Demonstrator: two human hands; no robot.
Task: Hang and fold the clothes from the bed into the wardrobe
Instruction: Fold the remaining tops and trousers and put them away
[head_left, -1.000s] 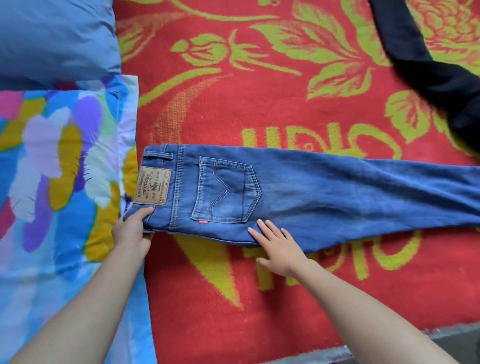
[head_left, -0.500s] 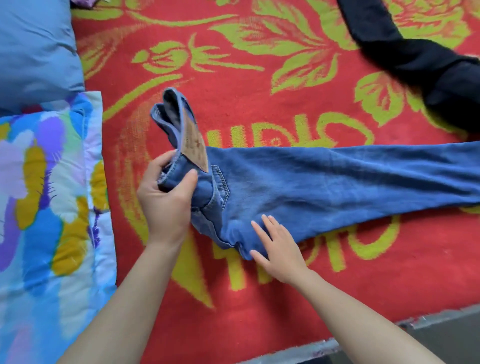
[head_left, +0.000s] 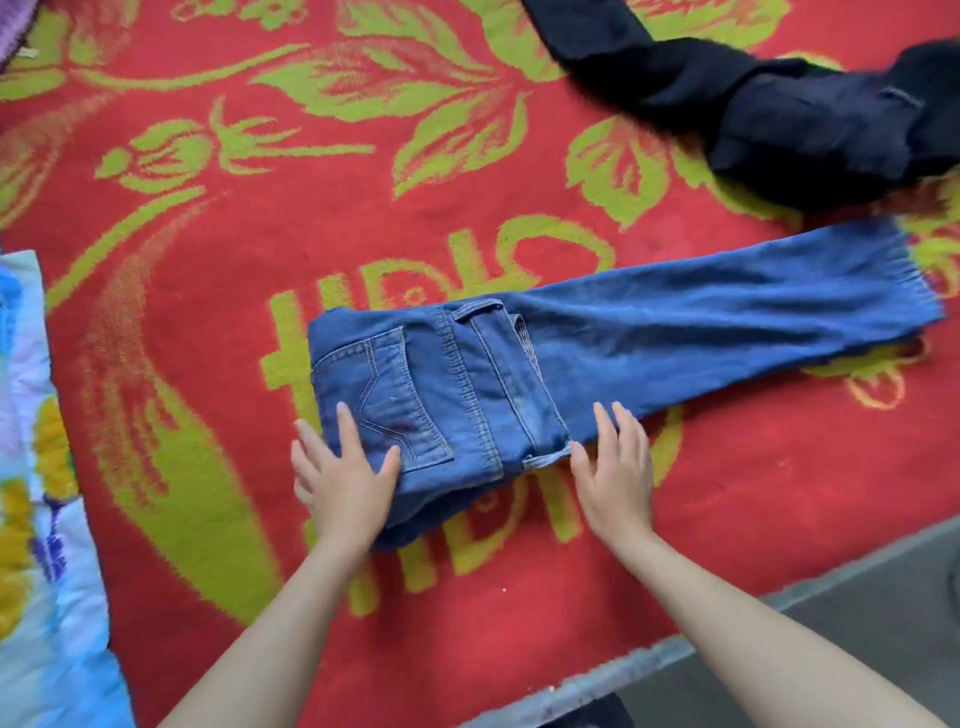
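Observation:
Blue jeans (head_left: 649, 338) lie across the red bed cover, legs stretched to the right. Their waist end is folded over onto the legs, with a back pocket facing up. My left hand (head_left: 343, 478) presses flat on the folded part near the pocket, fingers straight. My right hand (head_left: 615, 462) rests flat on the near edge of the jeans, just right of the folded waistband. A dark navy garment (head_left: 789, 119) lies crumpled at the far right.
The red blanket (head_left: 260, 234) with green leaf patterns covers the bed. A multicoloured quilt (head_left: 31, 493) lies along the left edge. The bed's near edge and grey floor (head_left: 857, 613) show at the lower right.
My left hand has carried the waist end over to the right and laid it down on the legs, then flattened on it. My right hand stayed on the near edge.

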